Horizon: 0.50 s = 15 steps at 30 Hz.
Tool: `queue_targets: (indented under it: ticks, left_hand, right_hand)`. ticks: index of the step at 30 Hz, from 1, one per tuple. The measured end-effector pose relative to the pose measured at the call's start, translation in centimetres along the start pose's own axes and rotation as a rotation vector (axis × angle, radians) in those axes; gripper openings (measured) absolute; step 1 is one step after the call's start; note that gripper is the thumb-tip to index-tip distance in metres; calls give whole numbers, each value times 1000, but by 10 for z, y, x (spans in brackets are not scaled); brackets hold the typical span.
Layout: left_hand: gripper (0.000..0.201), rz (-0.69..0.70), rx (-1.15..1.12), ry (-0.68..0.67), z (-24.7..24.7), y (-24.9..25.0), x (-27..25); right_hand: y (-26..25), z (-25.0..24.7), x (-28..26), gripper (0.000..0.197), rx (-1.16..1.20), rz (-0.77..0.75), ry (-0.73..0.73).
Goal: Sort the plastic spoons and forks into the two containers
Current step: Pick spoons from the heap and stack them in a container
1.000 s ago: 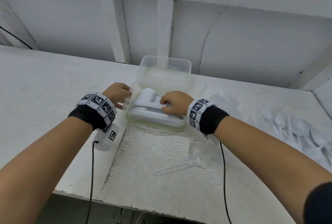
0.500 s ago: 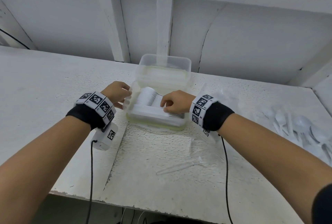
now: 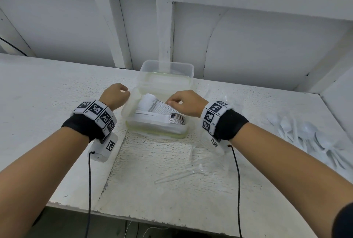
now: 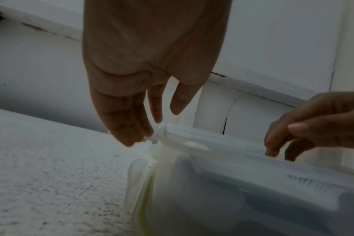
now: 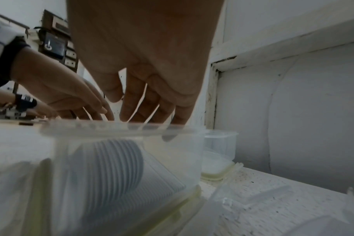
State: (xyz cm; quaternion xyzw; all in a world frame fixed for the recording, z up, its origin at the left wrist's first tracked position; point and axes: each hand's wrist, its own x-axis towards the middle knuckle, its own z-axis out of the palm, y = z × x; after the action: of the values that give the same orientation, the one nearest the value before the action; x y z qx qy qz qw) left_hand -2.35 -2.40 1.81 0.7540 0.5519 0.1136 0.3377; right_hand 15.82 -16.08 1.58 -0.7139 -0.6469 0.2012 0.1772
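Note:
The near clear container (image 3: 156, 132) holds a neat stack of white spoons (image 3: 162, 111), also seen through its wall (image 5: 115, 159). My left hand (image 3: 122, 92) is at the container's left end, and its straight fingers (image 4: 131, 127) touch the rim there. My right hand (image 3: 172, 102) hovers over the far side of the stack, fingertips (image 5: 144, 115) resting on the spoons. I see nothing pinched. A second clear container (image 3: 166, 69) stands just behind, against the wall. Loose white spoons (image 3: 305, 136) lie at the right, and a clear fork (image 3: 177, 174) in front.
More clear plastic pieces (image 5: 273, 196) lie on the table right of the near container. The white wall and its posts rise straight behind the far container. The table's front edge (image 3: 152, 216) runs below my forearms, and cables hang from both wrists.
My right hand has shifted off the right end of the spoon stack toward its far side, uncovering the spoon bowls. My left hand stays at the container's left end.

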Motion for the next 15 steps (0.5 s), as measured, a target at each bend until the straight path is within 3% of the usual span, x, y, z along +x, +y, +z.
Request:
queue_targets:
  ticks: [4, 8, 11, 15]
  left_hand:
    - [32, 165, -62, 182, 8, 29, -25]
    - [26, 392, -128, 193, 37, 83, -65]
    - [21, 548, -158, 69, 79, 126, -97]
    - [22, 679, -87, -262, 150, 166, -133]
  right_hand:
    - [15, -24, -38, 26, 123, 9, 166]
    - [49, -46, -98, 24, 178, 81, 256]
    - [84, -53, -150, 23, 161, 200, 271]
    - [135, -57, -218, 21, 91, 379, 360]
